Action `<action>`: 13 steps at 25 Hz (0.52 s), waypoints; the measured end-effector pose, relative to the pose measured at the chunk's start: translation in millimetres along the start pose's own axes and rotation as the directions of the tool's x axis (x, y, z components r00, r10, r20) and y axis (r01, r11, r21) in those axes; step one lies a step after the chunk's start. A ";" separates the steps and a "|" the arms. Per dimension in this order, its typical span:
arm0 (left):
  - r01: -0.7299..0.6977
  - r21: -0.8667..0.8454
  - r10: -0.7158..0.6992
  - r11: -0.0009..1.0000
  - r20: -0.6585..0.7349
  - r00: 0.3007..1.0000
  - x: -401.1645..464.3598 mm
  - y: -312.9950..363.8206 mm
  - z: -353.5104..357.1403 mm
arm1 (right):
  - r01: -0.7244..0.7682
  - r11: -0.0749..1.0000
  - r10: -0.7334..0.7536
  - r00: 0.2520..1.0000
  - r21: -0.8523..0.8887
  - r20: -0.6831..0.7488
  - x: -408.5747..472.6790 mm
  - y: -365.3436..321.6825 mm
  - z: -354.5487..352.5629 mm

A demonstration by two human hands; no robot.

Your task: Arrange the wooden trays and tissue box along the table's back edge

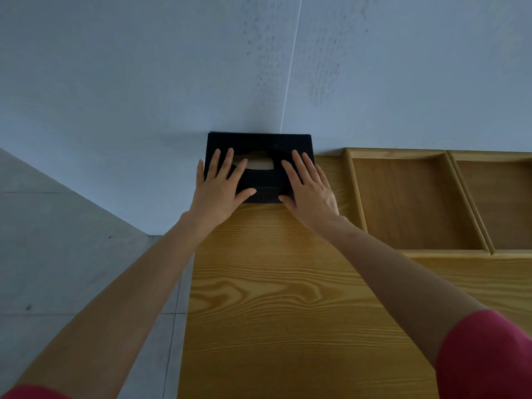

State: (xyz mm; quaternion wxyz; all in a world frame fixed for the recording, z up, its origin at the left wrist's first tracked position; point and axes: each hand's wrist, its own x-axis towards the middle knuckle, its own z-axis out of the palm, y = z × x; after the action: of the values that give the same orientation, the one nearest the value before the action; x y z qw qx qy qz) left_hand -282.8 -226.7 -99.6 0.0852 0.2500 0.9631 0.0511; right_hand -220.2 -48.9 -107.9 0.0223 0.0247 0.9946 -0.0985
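Tissue box of black, woven-looking material [259, 145] sits at the back left corner of the light pine table [288, 298], its far edge against the pale grey wall [144, 67]. Both hands lie flat on its top with fingers spread, pressing rather than gripping: the left hand [220, 187] covers the left end, the right hand [309, 187] the right end — so most of the lid is hidden. Between them the oval opening shows a pale interior; whether tissue fills it is hard to make out. Just to the right, apart from the box, a shallow rectangular wooden tray [357, 197] stands along the back edge, touching a second wooden tray [466, 191] that the picture's right edge cuts off. Pink sleeves [489, 355] show only at the bottom corners.
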 end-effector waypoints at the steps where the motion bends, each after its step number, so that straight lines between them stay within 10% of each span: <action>1: -0.003 0.006 0.003 1.000 -0.006 1.000 0.4 0.6 -1.2 | 0.007 1.000 -0.007 1.000 -0.007 0.002 0.4 1.2 -0.2; 13: 0.024 -0.013 -0.024 1.000 -0.024 0.999 -4.2 12.2 -9.7 | 0.033 0.999 -0.032 0.998 -0.019 0.052 -4.2 6.5 -9.6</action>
State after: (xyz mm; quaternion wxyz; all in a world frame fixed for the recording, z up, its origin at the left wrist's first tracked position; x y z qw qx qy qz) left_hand -275.2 -218.7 -87.9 0.0758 0.2373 0.9667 0.0589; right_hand -216.1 -40.8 -99.5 0.0466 0.0058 0.9949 -0.0896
